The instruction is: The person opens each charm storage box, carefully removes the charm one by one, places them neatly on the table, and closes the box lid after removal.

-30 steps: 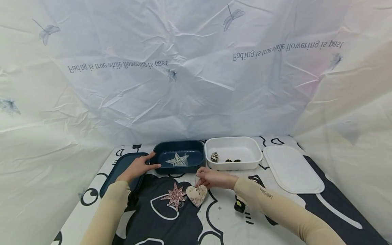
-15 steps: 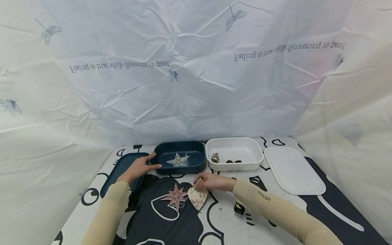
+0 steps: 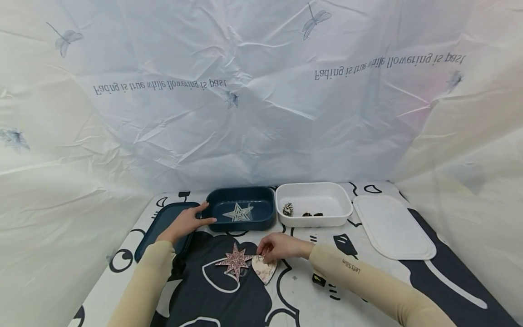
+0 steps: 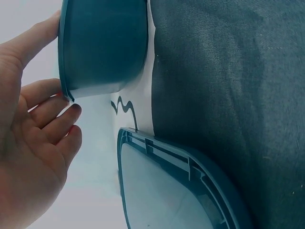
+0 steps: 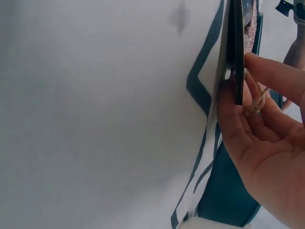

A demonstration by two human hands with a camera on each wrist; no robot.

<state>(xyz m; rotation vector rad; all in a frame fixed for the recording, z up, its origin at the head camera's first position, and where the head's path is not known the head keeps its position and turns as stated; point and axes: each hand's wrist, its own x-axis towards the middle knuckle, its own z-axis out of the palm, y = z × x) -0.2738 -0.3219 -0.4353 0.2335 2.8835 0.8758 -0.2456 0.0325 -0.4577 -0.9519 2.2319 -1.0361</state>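
Note:
My right hand [image 3: 282, 246] pinches the upper edge of a pale, heart-shaped wooden ornament [image 3: 264, 270] in front of the boxes. In the right wrist view the heart's thin dark edge [image 5: 239, 57] lies between thumb and fingers, and its twine loop [image 5: 257, 101] hangs over the fingers. Just left of the heart lies a pink glitter star [image 3: 235, 262]. My left hand [image 3: 185, 223] grips the left rim of a dark blue box [image 3: 261, 222], thumb and fingertips at its corner in the left wrist view. Inside that box is a silvery-white star [image 3: 238, 212].
A white box [image 3: 312, 221] stands right beside the blue one, with a few small pine cones [image 3: 288, 209] inside. The blue lid [image 3: 165, 221] lies under the left forearm's side, the white lid [image 3: 394, 227] at right. A patterned cloth [image 3: 229, 304] covers the table.
My right hand has moved slightly towards me, drawing the heart down from the boxes, close to the pink star. The left hand keeps its place on the blue box.

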